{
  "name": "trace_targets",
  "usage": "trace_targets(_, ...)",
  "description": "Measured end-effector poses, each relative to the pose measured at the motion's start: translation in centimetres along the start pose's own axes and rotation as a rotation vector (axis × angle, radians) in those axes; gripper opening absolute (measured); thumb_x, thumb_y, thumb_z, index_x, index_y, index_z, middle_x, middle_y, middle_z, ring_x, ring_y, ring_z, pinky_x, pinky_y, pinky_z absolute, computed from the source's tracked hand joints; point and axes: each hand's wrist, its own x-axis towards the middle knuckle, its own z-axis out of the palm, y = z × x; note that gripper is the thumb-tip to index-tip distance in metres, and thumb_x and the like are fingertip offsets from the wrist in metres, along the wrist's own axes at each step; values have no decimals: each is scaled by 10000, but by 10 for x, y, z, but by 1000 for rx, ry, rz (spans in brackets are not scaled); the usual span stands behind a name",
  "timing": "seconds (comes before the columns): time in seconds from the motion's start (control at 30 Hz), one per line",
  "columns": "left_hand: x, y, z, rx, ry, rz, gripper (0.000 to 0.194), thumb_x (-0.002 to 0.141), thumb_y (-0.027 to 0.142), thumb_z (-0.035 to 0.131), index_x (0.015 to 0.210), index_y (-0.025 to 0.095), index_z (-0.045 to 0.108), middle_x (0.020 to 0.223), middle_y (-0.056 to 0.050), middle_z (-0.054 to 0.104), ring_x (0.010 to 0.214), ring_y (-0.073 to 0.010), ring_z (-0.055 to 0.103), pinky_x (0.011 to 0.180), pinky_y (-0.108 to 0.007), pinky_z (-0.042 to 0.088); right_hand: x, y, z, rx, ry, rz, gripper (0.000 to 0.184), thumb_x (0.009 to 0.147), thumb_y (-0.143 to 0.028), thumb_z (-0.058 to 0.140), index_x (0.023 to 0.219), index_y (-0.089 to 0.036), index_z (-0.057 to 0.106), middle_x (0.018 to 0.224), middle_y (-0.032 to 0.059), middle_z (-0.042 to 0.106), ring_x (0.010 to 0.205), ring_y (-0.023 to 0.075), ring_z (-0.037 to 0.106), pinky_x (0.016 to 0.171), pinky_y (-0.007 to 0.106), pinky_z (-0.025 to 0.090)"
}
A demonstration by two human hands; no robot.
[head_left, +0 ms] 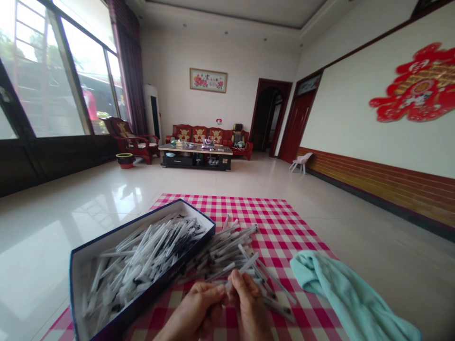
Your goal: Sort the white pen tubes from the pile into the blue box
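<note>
My left hand (203, 303) and my right hand (248, 300) meet at the front of the checked cloth, fingers closed in a pinch. Between their fingertips is a small whitish, translucent plastic piece (228, 286), mostly hidden by the thumbs; it looks like part of a pen tube. Just beyond lies a loose pile of pen-like translucent tubes (227, 248), several with dark ends. On the left, a blue-edged box (142, 315) with white inner walls holds a heap of similar tubes (152, 253), some with black parts.
A pink-and-white checked tablecloth (280, 227) covers the table under the box and pile. A mint-green cloth (341, 289) hangs over its right edge. Across the tiled floor stand a low coffee table (195, 149), a red wooden sofa (190, 134) and a small chair (301, 162).
</note>
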Motion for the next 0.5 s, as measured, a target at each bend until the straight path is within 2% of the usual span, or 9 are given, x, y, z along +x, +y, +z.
trace_targets(0.03,-1,3,-1,-106,-65,-77,352,757,528,463,692,187,519,438,92,337,332,-53,191,336,-191,150,-1,-3,0,-27,-21,-16,367,800,-474,592,581,-197,491,521,-59,420,499,113,379,501,244,336)
trace_targets(0.07,-3,6,-2,-144,-102,-96,355,747,539,466,695,191,509,442,94,338,334,-52,179,334,-190,144,-1,-5,0,-50,-39,-28,372,808,-476,581,579,-199,484,522,-59,415,500,114,374,501,247,333)
trace_targets(0.1,-4,8,-2,-101,-104,-51,359,752,540,466,674,192,502,440,91,334,339,-53,190,340,-191,155,-1,-8,-1,-70,-49,-38,375,812,-479,573,577,-202,480,521,-58,412,500,116,371,501,250,331)
trace_targets(0.17,-5,9,-1,181,16,190,377,811,500,440,606,188,491,446,68,353,372,-68,282,383,-198,221,1,-14,-3,-126,-40,-54,375,809,-485,568,574,-204,491,513,-56,411,500,122,372,499,256,331)
trace_targets(0.27,-4,1,5,721,342,650,369,904,323,381,594,180,522,555,5,500,503,-104,468,497,-207,312,3,-18,-6,-247,15,-94,377,808,-494,556,568,-205,526,502,-49,426,502,134,392,509,264,347)
trace_targets(0.33,-1,-7,10,945,479,825,317,913,217,353,673,192,559,638,-18,563,549,-120,521,521,-211,333,2,-17,-7,-303,39,-117,370,807,-497,552,579,-206,552,501,-48,440,501,138,408,517,264,367)
trace_targets(0.43,3,-15,16,1043,555,897,278,895,154,360,728,202,578,649,-21,572,574,-137,541,532,-216,349,0,-13,-5,-345,64,-136,352,818,-486,543,613,-204,588,505,-44,472,501,140,440,522,260,393)
trace_targets(0.5,3,-15,18,923,531,830,273,889,193,373,720,200,587,670,-27,571,607,-144,544,552,-221,358,2,-15,-8,-342,73,-136,341,821,-473,547,626,-200,608,501,-39,493,493,139,458,507,259,403)
